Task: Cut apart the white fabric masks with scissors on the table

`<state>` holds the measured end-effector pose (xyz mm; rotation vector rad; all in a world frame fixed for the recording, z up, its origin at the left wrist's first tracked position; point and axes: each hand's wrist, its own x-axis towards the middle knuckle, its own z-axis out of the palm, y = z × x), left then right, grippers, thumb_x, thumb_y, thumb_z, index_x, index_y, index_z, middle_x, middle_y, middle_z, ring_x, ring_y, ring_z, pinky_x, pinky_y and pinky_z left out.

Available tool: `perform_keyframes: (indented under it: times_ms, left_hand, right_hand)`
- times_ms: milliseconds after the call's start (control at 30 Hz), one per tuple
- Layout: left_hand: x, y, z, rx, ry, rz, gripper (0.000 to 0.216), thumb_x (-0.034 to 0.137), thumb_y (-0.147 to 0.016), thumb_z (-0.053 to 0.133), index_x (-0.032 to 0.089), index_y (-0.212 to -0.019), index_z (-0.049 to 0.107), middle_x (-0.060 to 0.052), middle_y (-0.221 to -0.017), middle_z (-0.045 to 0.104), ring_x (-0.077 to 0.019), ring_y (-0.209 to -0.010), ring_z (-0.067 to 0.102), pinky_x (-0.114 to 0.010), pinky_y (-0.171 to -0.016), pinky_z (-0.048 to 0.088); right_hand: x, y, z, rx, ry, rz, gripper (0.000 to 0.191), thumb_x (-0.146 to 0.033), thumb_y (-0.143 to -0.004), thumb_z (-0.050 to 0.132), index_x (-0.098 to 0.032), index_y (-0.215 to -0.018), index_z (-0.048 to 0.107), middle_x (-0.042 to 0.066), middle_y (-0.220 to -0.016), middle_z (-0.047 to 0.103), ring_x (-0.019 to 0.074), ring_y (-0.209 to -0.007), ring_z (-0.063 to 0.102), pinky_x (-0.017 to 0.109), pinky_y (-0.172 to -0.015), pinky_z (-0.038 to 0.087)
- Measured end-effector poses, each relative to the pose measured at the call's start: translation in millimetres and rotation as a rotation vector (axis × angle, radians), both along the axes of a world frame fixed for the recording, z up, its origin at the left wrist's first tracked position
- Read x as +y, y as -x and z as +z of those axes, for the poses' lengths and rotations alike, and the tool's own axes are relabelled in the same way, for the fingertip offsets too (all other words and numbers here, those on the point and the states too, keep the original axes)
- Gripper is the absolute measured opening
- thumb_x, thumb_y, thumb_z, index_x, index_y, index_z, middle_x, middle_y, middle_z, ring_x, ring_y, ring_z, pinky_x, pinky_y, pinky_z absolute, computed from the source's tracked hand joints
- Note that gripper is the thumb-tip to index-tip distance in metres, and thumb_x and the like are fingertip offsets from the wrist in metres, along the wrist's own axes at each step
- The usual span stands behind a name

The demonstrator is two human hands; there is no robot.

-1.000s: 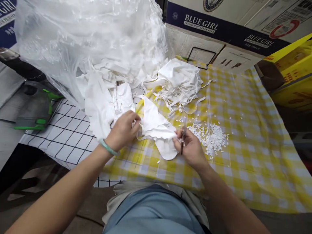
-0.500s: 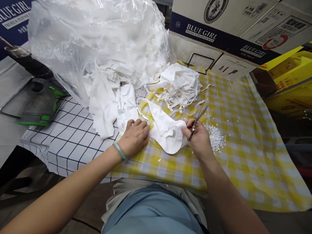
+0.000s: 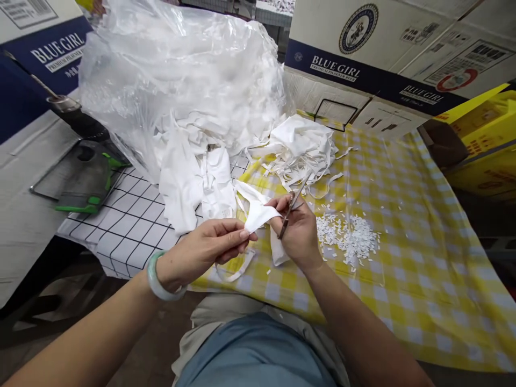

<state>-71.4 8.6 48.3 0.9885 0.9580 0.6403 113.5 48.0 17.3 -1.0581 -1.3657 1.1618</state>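
Observation:
My left hand pinches the edge of a white fabric piece, lifted above the yellow checked tablecloth. My right hand grips the other side of the same piece and also holds small scissors, blades pointing up and away. A strap from the piece hangs down to the cloth below my left hand. A heap of small white clippings lies just right of my right hand. A pale green bangle sits on my left wrist.
A big clear plastic bag full of white fabric pieces stands at the back left, spilling onto a black-grid cloth. A pile of white strips lies behind. Cardboard boxes line the back; a green-handled tool lies left.
Both hands have lifted the white piece off the table, where it lay flat, and brought it together between them. The camera has tilted slightly up and right.

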Motion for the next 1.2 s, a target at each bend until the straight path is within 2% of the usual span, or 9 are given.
perform_keyframes:
  times_ms: [67, 133, 233, 333, 467, 567, 700, 833, 1200]
  left_hand:
    - [-4, -1, 2.9, 0.067, -0.137, -0.001, 0.031, 0.043, -0.092, 0.057, 0.016, -0.093, 0.071, 0.000, -0.067, 0.049, -0.0095, -0.056, 0.040, -0.023, -0.049, 0.032]
    - [-5, -9, 4.9, 0.175, -0.423, 0.109, 0.024, 0.036, -0.093, 0.058, 0.018, -0.088, 0.073, -0.005, -0.082, 0.056, -0.0159, -0.078, 0.054, -0.028, -0.069, 0.045]
    - [-2, -28, -0.5, 0.220, -0.706, 0.314, 0.020, 0.026, -0.094, 0.057, 0.020, -0.083, 0.073, -0.008, -0.104, 0.058, -0.0224, -0.113, 0.051, -0.034, -0.099, 0.041]
    - [3, -49, -16.0, 0.004, -0.546, 0.369, 0.026, 0.029, -0.097, 0.051, 0.019, -0.080, 0.068, -0.007, -0.100, 0.055, -0.0183, -0.094, 0.056, -0.031, -0.084, 0.047]
    - [2, -69, -33.0, -0.114, -0.353, 0.349, 0.025, 0.032, -0.097, 0.051, 0.018, -0.082, 0.065, -0.005, -0.106, 0.049, -0.0087, -0.062, 0.041, -0.026, -0.060, 0.040]
    - [-3, -79, -39.8, -0.096, -0.362, 0.290, 0.025, 0.031, -0.096, 0.052, 0.018, -0.079, 0.065, -0.005, -0.106, 0.047, -0.0102, -0.066, 0.042, -0.026, -0.059, 0.038]
    - [-6, -87, -48.2, -0.057, -0.430, 0.278, 0.026, 0.030, -0.095, 0.054, 0.019, -0.073, 0.062, -0.007, -0.101, 0.049, -0.0198, -0.092, 0.050, -0.030, -0.073, 0.044]
    - [-5, -89, -52.9, 0.027, -0.515, 0.247, 0.029, 0.032, -0.095, 0.051, 0.020, -0.070, 0.059, -0.009, -0.089, 0.051, -0.0262, -0.109, 0.046, -0.036, -0.085, 0.045]
    - [-4, -92, -48.1, 0.075, -0.579, 0.186, 0.023, 0.015, -0.091, 0.049, 0.021, -0.070, 0.056, -0.007, -0.089, 0.051, -0.0239, -0.109, 0.045, -0.034, -0.089, 0.042]
  right_hand:
    - [2, 2, 5.9, 0.011, 0.046, 0.012, 0.017, -0.028, -0.074, 0.064, -0.023, -0.084, 0.051, 0.001, -0.087, 0.063, 0.0164, -0.083, 0.063, 0.031, -0.081, 0.053]
    - [-5, 8, 3.2, 0.033, 0.133, 0.031, 0.019, -0.033, -0.073, 0.067, -0.023, -0.083, 0.054, 0.000, -0.081, 0.061, 0.0151, -0.075, 0.061, 0.029, -0.074, 0.052]
    - [-25, 17, -12.5, 0.140, 0.315, 0.085, 0.030, -0.045, -0.073, 0.071, -0.023, -0.080, 0.051, -0.003, -0.070, 0.056, 0.0135, -0.063, 0.055, 0.027, -0.062, 0.049]
    - [-39, 7, -22.6, 0.109, 0.341, 0.121, 0.037, -0.054, -0.075, 0.069, -0.023, -0.081, 0.050, -0.002, -0.073, 0.055, 0.0147, -0.065, 0.056, 0.029, -0.064, 0.049]
    - [-43, -42, -10.6, -0.407, 0.119, 0.104, 0.031, -0.048, -0.078, 0.069, -0.021, -0.087, 0.059, 0.004, -0.087, 0.059, 0.0200, -0.083, 0.055, 0.034, -0.076, 0.046]
    - [-42, -76, 2.1, -0.701, -0.029, 0.158, 0.035, -0.052, -0.075, 0.071, -0.020, -0.077, 0.058, 0.004, -0.079, 0.058, 0.0198, -0.078, 0.052, 0.034, -0.072, 0.041]
    - [-43, -88, 7.1, -0.855, -0.106, 0.216, 0.042, -0.053, -0.071, 0.075, -0.020, -0.064, 0.050, 0.000, -0.064, 0.055, 0.0163, -0.066, 0.047, 0.032, -0.066, 0.036]
    - [-43, -87, 5.8, -0.880, -0.114, 0.223, 0.044, -0.051, -0.071, 0.075, -0.021, -0.058, 0.046, -0.001, -0.059, 0.052, 0.0142, -0.061, 0.046, 0.030, -0.062, 0.033]
    - [-42, -91, 0.2, -0.846, -0.117, 0.203, 0.043, -0.049, -0.070, 0.075, -0.020, -0.056, 0.047, -0.003, -0.054, 0.050, 0.0120, -0.056, 0.042, 0.028, -0.061, 0.032]
